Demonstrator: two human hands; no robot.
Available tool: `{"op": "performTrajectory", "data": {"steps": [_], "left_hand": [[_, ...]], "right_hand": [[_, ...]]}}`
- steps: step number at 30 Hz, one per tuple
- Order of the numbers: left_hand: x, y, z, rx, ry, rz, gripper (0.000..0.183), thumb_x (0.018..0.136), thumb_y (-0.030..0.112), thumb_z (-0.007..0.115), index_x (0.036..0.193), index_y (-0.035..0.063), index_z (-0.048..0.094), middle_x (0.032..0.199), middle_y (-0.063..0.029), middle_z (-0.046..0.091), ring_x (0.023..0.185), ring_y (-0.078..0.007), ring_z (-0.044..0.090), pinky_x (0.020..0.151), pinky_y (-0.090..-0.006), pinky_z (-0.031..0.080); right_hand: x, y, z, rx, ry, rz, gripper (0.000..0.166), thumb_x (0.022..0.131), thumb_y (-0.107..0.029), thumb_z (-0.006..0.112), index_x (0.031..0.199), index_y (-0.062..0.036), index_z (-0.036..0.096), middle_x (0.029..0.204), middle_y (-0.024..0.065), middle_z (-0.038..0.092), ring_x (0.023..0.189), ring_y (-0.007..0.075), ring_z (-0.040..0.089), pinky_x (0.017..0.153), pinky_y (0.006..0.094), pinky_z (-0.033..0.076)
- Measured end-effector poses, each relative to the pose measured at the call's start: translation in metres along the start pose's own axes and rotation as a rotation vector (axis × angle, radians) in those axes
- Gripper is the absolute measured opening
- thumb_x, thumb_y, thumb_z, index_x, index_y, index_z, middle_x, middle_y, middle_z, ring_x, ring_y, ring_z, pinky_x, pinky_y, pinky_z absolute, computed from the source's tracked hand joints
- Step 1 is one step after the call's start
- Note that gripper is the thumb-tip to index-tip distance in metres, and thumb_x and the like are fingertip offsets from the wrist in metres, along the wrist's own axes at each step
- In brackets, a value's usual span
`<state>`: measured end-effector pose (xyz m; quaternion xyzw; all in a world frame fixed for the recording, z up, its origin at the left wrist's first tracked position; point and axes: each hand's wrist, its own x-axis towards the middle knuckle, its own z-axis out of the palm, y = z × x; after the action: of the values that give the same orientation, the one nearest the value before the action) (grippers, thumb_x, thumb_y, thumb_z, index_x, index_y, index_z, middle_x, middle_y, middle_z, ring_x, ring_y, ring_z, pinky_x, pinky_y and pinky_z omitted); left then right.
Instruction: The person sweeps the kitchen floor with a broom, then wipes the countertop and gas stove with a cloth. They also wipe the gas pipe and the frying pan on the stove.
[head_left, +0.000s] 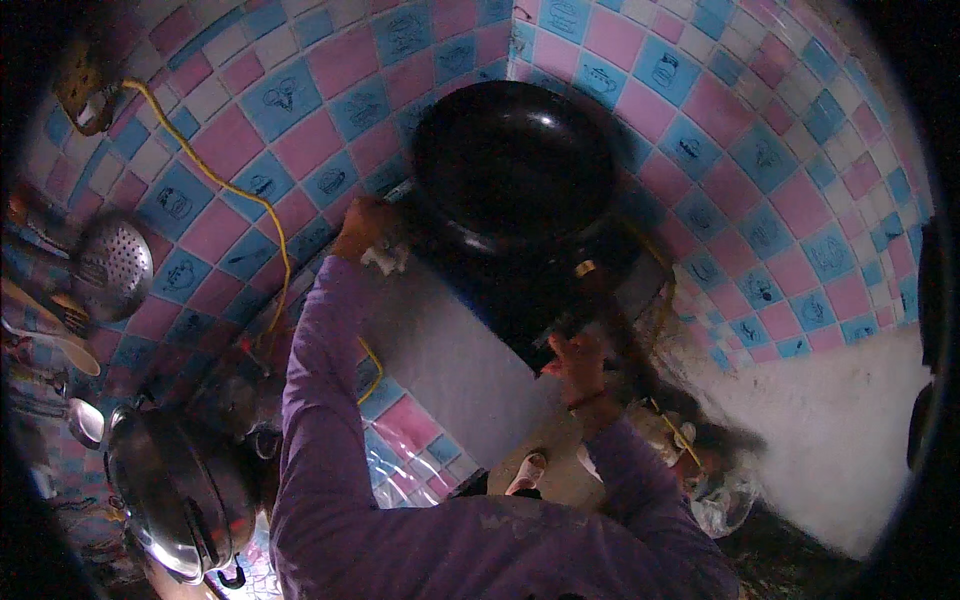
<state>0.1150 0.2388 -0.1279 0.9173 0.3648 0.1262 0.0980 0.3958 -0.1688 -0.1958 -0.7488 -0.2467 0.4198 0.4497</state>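
Observation:
A large black wok (517, 161) sits on a dark stove (495, 292) in the tiled corner. My left hand (366, 225) is at the stove's left side, its fingers lost in shadow. Right beside it is a crumpled whitish cloth or tissue (386, 257); whether the fingers grip it is unclear. At the stove's near right edge is my right hand (577, 364), its fingers bent close to the front. Dim light hides what those fingers touch. Between my arms lies a smooth grey surface (450, 360).
A yellow cord (217, 178) runs down the left wall from a socket board (86, 94). A skimmer (116, 266) and other utensils hang at left, above a lidded metal pot (176, 487). A clear plastic bag (724, 506) lies at lower right.

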Motion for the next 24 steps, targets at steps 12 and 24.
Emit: {"op": "performTrajectory", "data": {"steps": [12, 24], "left_hand": [[-0.095, 0.005, -0.037, -0.721, 0.411, -0.268, 0.023, 0.081, 0.023, 0.060, 0.094, 0.0043, 0.064, 0.084, -0.0151, 0.064, 0.074, -0.0281, 0.063, 0.065, -0.0374, 0.050], [-0.166, 0.208, -0.036, -0.062, 0.618, -0.203, 0.034, 0.072, 0.002, 0.058, 0.106, 0.0031, 0.058, 0.114, -0.0166, 0.051, 0.100, -0.0357, 0.046, 0.088, -0.0440, 0.039]], "right_hand": [[-0.114, -0.011, 0.070, 0.544, -0.161, 0.194, 0.050, 0.083, -0.036, 0.063, 0.109, -0.0008, 0.039, 0.087, 0.0133, 0.053, 0.072, 0.0246, 0.061, 0.071, 0.0426, 0.055], [-0.137, -0.079, 0.056, 0.531, -0.213, 0.210, 0.043, 0.084, -0.031, 0.063, 0.105, -0.0041, 0.037, 0.086, 0.0158, 0.052, 0.079, 0.0295, 0.060, 0.077, 0.0475, 0.053]]}}
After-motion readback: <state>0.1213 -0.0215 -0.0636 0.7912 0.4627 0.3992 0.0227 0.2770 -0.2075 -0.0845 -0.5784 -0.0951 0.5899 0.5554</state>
